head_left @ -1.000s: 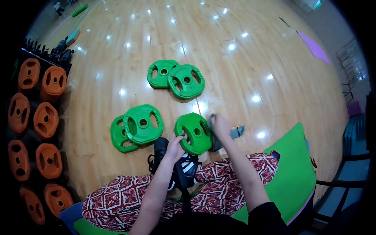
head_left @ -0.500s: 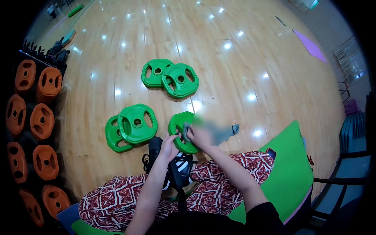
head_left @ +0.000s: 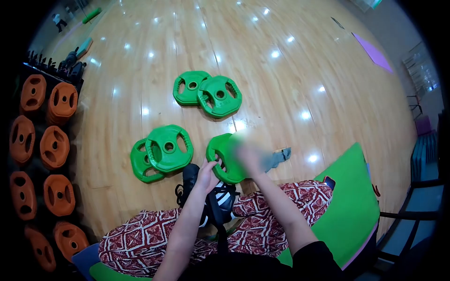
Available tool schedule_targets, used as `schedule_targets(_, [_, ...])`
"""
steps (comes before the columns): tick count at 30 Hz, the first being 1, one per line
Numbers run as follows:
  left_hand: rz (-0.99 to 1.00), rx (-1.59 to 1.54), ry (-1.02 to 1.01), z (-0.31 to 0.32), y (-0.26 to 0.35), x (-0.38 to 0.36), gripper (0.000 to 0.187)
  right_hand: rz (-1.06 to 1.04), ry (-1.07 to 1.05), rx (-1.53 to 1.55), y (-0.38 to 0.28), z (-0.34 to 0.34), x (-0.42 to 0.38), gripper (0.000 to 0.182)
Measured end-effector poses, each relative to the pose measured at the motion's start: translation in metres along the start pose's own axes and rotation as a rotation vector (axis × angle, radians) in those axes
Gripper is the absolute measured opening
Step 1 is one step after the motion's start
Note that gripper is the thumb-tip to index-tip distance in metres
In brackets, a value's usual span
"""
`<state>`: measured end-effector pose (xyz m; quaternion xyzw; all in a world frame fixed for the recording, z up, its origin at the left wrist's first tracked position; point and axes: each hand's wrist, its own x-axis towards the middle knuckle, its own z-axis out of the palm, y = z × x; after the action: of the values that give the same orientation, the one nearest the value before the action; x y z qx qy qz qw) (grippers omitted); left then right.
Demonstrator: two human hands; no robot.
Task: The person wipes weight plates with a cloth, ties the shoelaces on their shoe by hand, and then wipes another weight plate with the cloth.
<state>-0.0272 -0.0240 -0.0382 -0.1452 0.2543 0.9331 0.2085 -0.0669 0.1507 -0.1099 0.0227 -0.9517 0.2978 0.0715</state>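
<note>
A green weight plate (head_left: 217,143) is tipped up over my black shoes (head_left: 222,197). My left hand (head_left: 207,175) is closed around its near left rim, with fingers in the grip slot. On the plate's right side, my right hand (head_left: 250,159) is partly blurred and holds a grey cloth (head_left: 280,158), whose loose end trails to the right. The blur hides that side of the plate and my right fingertips. Two overlapping green plates (head_left: 169,148) lie on the floor to the left. Farther off lies another overlapping green pair (head_left: 220,96).
Orange weight plates (head_left: 59,194) fill a rack along the left. A green mat (head_left: 344,201) lies at the right, beside my patterned trouser leg (head_left: 300,199). Farther away are a purple mat (head_left: 372,51) and, at far left, a person (head_left: 59,22). Wooden floor (head_left: 281,93) surrounds the plates.
My right hand has moved slightly right with the cloth, away from the plate's slot. My left hand keeps its grip. The whole view has shifted a little.
</note>
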Motion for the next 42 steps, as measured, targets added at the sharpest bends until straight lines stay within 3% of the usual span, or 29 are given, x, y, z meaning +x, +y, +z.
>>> schedule_targets(6, [-0.010,-0.021,0.056,-0.003,0.000,0.001,0.044,-0.001,-0.016,-0.040,-0.013,-0.024,0.007,0.021])
schedule_targets(8, [-0.018,0.005,0.051,-0.002,0.000,0.000,0.044,0.068,-0.114,0.089,-0.036,-0.041,0.000,0.026])
schedule_targets(9, [-0.019,0.008,0.062,-0.001,0.001,0.000,0.045,0.063,-0.100,0.096,-0.036,-0.042,-0.003,0.036])
schedule_targets(12, [-0.014,0.008,0.051,-0.001,0.001,0.000,0.048,0.001,-0.085,0.129,-0.020,-0.037,-0.005,0.038])
schedule_targets(14, [-0.010,0.010,0.040,-0.001,0.001,-0.001,0.049,0.125,-0.199,0.156,-0.019,-0.037,-0.007,0.035])
schedule_targets(20, [-0.005,0.014,0.011,-0.005,-0.001,0.001,0.048,0.205,-0.234,0.186,-0.073,-0.074,-0.020,0.031])
schedule_targets(24, [-0.001,0.006,0.037,0.000,0.001,-0.002,0.047,0.203,-0.360,0.132,-0.040,-0.039,-0.011,0.035])
schedule_targets(27, [-0.006,0.028,0.032,-0.005,-0.001,0.001,0.046,0.237,-0.482,0.296,-0.036,-0.035,-0.001,0.037])
schedule_targets(29, [-0.006,0.028,0.012,-0.009,-0.002,0.003,0.046,0.226,-0.654,-0.018,-0.068,-0.067,0.011,0.041])
schedule_targets(33, [-0.001,0.037,0.017,-0.003,-0.001,-0.001,0.046,0.209,-0.785,-0.041,-0.076,-0.077,0.016,0.042])
schedule_targets(35, [-0.002,0.040,0.042,-0.004,-0.001,0.001,0.046,0.140,-0.421,-0.011,-0.074,-0.066,-0.001,0.029])
schedule_targets(36, [-0.011,0.040,0.072,-0.004,-0.002,0.000,0.046,0.134,-0.423,-0.011,-0.073,-0.064,-0.007,0.029])
schedule_targets(38, [-0.009,0.030,0.080,-0.003,-0.002,0.000,0.045,0.157,-0.170,0.139,-0.072,-0.060,-0.018,0.026])
schedule_targets(39, [-0.008,0.019,0.077,-0.003,-0.002,0.000,0.045,0.156,-0.176,0.139,-0.072,-0.059,-0.024,0.026])
schedule_targets(42, [-0.003,0.005,0.060,-0.002,-0.001,-0.001,0.044,0.191,0.105,0.323,-0.074,-0.060,-0.034,0.028])
